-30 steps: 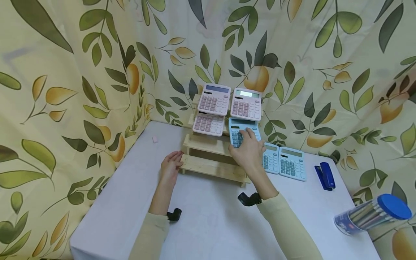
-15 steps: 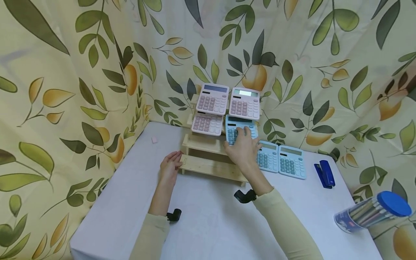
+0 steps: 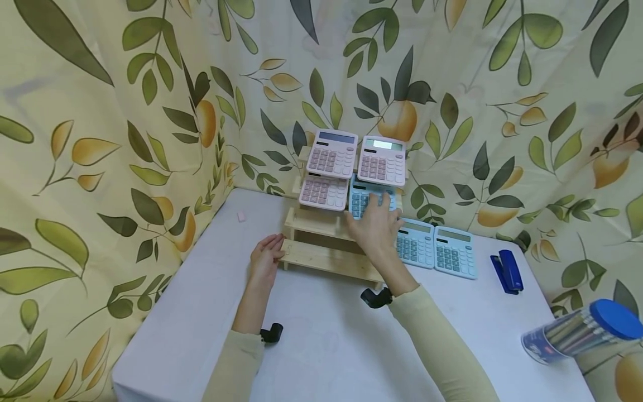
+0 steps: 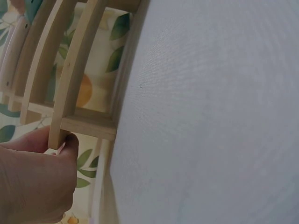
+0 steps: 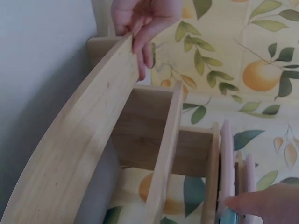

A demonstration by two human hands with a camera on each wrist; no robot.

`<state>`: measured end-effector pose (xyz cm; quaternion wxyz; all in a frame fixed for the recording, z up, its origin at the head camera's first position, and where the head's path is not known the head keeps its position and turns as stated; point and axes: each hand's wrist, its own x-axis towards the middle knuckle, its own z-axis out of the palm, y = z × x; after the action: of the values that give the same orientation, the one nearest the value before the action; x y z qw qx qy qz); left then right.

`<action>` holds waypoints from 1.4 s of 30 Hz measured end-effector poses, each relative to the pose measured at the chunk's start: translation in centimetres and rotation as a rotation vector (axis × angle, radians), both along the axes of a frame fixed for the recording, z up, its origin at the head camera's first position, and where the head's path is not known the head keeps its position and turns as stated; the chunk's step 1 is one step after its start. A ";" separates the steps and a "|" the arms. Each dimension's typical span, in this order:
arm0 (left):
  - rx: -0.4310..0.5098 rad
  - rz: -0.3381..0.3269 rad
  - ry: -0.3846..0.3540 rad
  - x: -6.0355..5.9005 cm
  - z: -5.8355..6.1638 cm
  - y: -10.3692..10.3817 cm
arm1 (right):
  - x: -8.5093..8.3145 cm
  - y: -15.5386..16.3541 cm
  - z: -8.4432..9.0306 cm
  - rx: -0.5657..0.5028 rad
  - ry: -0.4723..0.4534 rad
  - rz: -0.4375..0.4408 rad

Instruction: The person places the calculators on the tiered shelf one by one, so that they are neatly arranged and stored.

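Observation:
Near the front of the stepped wooden rack (image 3: 331, 258), my left hand (image 3: 264, 258) pinches the left end of its lowest board, with thumb and fingers at the wood (image 4: 56, 133). My right hand (image 3: 375, 226) holds a blue calculator (image 3: 359, 204) on the rack's right side, thumb at the left edge and fingers spread over the keys. The hand hides its lower right part. Left of it sits a pink calculator (image 3: 324, 192). Above stand two more pink calculators, one on the left (image 3: 332, 153) and one on the right (image 3: 382, 160).
Two blue calculators lie on the white table right of the rack, one nearer (image 3: 414, 244) and one farther right (image 3: 454, 251). Beyond them are a blue stapler (image 3: 507, 271) and a blue-lidded tub of pens (image 3: 577, 332). A small pink piece (image 3: 241, 216) lies left. Patterned curtain (image 3: 452, 67) hangs behind.
The right hand has shifted left with the blue calculator, which now sits farther back, under the upper right pink one and closer to the pink one beside it. The left hand keeps its place.

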<state>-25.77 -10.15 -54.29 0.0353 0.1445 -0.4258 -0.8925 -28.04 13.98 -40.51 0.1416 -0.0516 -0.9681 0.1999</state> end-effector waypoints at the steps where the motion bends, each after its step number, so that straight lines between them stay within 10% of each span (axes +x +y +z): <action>1: 0.001 0.001 0.001 0.0 0.0 0.1 | -0.1 0.0 0.0 -0.005 -0.003 -0.006; 42: 0.003 0.010 -0.013 -0.2 0.0 0.1 | -1.8 1.5 -0.6 -0.042 0.052 0.046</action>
<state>-25.93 -10.06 -54.31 0.0367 0.1525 -0.4242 -0.8919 -29.79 15.46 -41.12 0.1612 -0.0272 -0.9606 0.2246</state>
